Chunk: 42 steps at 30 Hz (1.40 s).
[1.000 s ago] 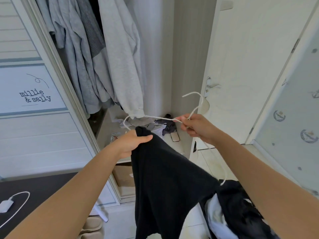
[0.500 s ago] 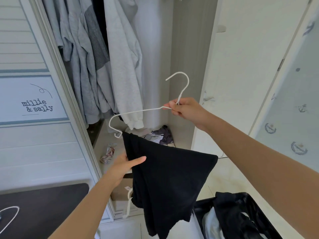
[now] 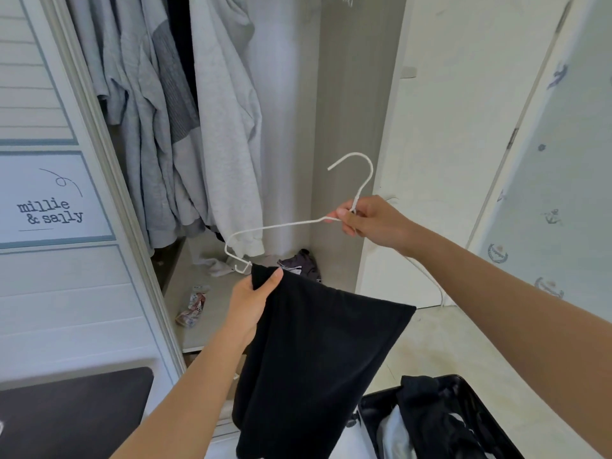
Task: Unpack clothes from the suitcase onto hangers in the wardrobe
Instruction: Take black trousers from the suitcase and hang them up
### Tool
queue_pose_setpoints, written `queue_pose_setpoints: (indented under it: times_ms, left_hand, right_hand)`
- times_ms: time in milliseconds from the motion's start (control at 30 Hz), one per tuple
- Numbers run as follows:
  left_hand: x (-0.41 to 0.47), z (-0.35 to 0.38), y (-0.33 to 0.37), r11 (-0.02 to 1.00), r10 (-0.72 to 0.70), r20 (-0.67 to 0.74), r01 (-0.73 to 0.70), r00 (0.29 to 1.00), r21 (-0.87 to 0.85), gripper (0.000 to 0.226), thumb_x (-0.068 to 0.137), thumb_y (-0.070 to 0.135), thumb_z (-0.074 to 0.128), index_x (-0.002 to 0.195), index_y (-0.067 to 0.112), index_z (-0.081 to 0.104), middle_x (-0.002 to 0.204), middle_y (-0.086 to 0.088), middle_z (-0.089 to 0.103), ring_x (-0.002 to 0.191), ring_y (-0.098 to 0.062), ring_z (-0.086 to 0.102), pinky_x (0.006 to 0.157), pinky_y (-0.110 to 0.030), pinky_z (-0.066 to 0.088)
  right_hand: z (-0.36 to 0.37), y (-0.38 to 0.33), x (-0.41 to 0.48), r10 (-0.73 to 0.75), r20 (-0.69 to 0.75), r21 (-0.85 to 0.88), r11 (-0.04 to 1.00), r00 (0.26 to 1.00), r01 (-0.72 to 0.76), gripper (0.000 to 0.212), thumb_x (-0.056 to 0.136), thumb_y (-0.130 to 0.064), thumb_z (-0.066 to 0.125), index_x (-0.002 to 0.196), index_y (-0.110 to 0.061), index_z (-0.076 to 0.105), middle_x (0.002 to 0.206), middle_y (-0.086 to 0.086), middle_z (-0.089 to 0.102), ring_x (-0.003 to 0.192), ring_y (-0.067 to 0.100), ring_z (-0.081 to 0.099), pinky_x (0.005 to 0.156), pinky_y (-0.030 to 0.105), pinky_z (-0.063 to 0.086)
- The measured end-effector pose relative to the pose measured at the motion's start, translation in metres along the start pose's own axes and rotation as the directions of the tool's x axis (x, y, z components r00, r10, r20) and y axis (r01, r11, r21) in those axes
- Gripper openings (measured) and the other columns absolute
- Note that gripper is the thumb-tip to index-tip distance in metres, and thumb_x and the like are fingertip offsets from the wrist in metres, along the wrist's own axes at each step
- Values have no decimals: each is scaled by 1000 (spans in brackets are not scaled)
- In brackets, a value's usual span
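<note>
- Right hand [image 3: 372, 221] pinches a thin white wire hanger [image 3: 284, 224]; left hand [image 3: 250, 303] clamps a black cloth garment [image 3: 314, 359], not yet on it
- Open black suitcase [image 3: 463, 380] holds more dark clothes [image 3: 427, 409]

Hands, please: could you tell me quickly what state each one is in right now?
Left hand: closed, gripping the black garment.
Right hand: closed, pinching the hanger at its neck.
</note>
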<state>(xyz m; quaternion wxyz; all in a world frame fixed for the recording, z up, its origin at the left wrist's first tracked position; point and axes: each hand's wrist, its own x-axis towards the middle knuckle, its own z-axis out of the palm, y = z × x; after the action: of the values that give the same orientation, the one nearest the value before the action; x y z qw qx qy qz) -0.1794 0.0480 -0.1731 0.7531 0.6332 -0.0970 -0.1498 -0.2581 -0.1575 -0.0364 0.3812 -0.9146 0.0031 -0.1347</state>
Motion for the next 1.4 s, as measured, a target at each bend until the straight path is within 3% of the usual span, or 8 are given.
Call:
queue_pose_setpoints:
  times_ms: [233,300,433,600,833,1000,1200,1400]
  left_hand:
    - [-2,-12,-15,988,-5,23,1,1000,155,20,81,20,74,100,19,68,97,9,70,88,-1,64,62,-9,48]
    - [-1,-11,-18,988,20,-4,-19,1000,152,20,80,19,76,99,19,69,97,8,71,88,-3,65,65,-11,47]
    - [5,-12,-28,982,57,-49,-47,997,181,16,78,20,78,88,25,66,106,17,54,90,-2,58,74,-17,48]
    - [12,-22,-26,995,76,29,-77,997,59,24,87,20,68,111,22,65,114,13,64,99,-4,63,74,-15,47]
    - [31,-27,9,980,125,46,-116,991,-163,25,94,20,59,118,24,61,112,5,70,105,-14,65,92,-36,51]
    - [63,-25,33,973,231,30,-231,972,-7,27,94,30,58,119,34,49,120,10,59,112,-9,56,98,-36,47]
    - [107,-13,60,958,213,53,-220,976,186,42,97,26,54,131,26,29,122,2,51,110,-18,54,97,-37,47]
    - [161,13,96,952,166,161,-201,973,233,37,97,38,51,126,32,28,108,8,54,94,-7,57,67,-17,44]
  right_hand:
    - [-7,-12,7,-80,-59,3,997,995,81,34,99,-24,49,75,-8,68,69,-15,68,48,3,36,52,11,32]
    - [-11,-15,13,-109,2,-157,982,994,108,28,95,-24,57,70,-14,67,75,-1,69,49,2,41,53,10,32]
    - [-24,-23,21,25,229,-468,879,973,87,28,94,-23,58,71,-8,68,55,-10,55,48,-4,51,57,11,36]
    - [-26,-31,21,120,194,-565,825,974,11,34,99,-41,43,72,-21,51,72,5,67,72,16,65,78,33,47]
    - [-36,-58,22,153,270,-228,969,951,-91,21,98,-24,52,89,-7,59,57,-10,54,53,8,49,64,27,47]
    - [-46,-72,39,154,207,15,987,966,-161,18,96,-17,54,92,-6,68,77,2,67,69,9,65,68,18,52]
    - [-44,-86,73,167,322,322,906,932,-274,29,98,-20,50,115,1,60,64,-2,46,56,11,55,56,19,48]
    - [-69,-90,129,15,337,679,689,942,-254,41,95,3,40,135,14,41,72,1,61,59,6,50,50,12,43]
